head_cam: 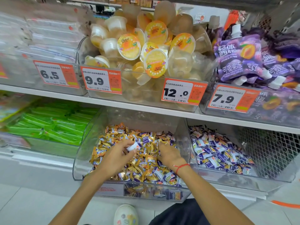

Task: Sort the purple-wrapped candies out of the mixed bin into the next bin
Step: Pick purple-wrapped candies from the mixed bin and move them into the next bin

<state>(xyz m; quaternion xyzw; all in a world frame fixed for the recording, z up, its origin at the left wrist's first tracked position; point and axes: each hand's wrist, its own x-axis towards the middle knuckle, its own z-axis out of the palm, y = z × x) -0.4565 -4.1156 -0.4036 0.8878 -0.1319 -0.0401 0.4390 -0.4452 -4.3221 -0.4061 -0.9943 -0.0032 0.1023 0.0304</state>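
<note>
Clear plastic walls frame the mixed bin at lower centre of the frame, heaped with gold wrappers and scattered purple candies. Both hands are inside it. The left hand, at centre, curls its fingers round a pale, white-faced candy held just above the heap. The right hand, just right of it, lies palm down on the pile with its fingertips dug under the wrappers; whether they grip anything I cannot tell. A red string circles that wrist.

Just right of the mixed bin, sharing a clear divider wall, sits the next bin, holding purple-and-white candies piled lower than its front lip. Its top is open, and the space above the divider between the two bins is free up to the shelf edge that runs across mid-frame. The right hand is near that divider; the left is well apart from it.

At lower left, a bin of green packets borders the mixed bin's sloping left wall. At far right a wire mesh basket stands beside the next bin.

On the upper shelf, jelly cups tower above their bin's front edge at top centre, and purple pouches fill the upper right. Price tags hang along the bin fronts, overhanging the shelf edge. A shoe shows on the floor tiles at bottom centre.
</note>
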